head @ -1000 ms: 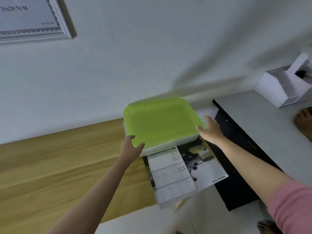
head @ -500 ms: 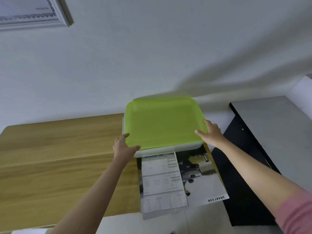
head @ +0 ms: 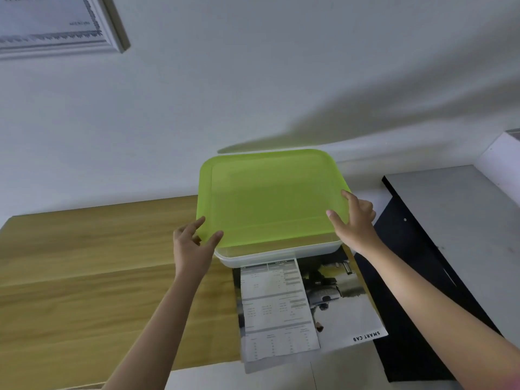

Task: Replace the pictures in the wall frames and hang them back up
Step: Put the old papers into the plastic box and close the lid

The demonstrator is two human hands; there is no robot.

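While both hands are set at its near corners, a lime-green lid (head: 270, 198) is seen on a shallow, translucent white container (head: 278, 253); the lid is rectangular with rounded corners and a raised rim. The container is placed at the far right corner of a wooden table (head: 92, 277), close against the white wall (head: 281, 80). Beneath its near edge, printed pictures (head: 304, 308) are laid on the table's right edge: a sheet of grey tables over a larger photo sheet marked "SMART CAB", the near ends overhanging the table's front edge.

The near left corner of the lid is pinched by the left hand (head: 191, 247), thumb curled on top and fingers tucked at the rim's side. The near right corner is gripped by the right hand (head: 356, 223), thumb and forefinger spread on the lid's top, the other fingers curled past its edge. Whether the lid is lifted from the container cannot be told.

A white wall frame (head: 112, 26) with a bordered sheet is hung at the upper left. A grey-topped black cabinet (head: 450, 220) is stood to the right.
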